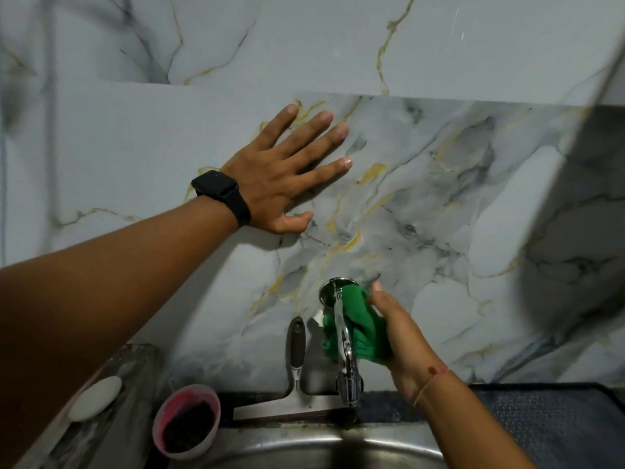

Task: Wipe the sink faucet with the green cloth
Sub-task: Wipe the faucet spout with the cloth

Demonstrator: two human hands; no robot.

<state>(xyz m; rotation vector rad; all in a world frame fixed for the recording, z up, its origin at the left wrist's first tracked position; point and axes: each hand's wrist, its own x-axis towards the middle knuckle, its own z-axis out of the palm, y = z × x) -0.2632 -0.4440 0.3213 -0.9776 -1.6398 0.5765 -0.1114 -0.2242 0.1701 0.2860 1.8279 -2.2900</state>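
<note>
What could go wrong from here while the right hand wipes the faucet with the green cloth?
The green cloth covers mainly the right side of the faucet, so the left side and spout end may get missed. The squeegee leans on the wall just left of the faucet; a wide stroke by the right hand could knock it over. The left hand is pressed flat on the glossy wall and might slip.

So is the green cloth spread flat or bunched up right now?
Bunched up. The cloth is crumpled in the right hand and pressed against the faucet near the wall.
</note>
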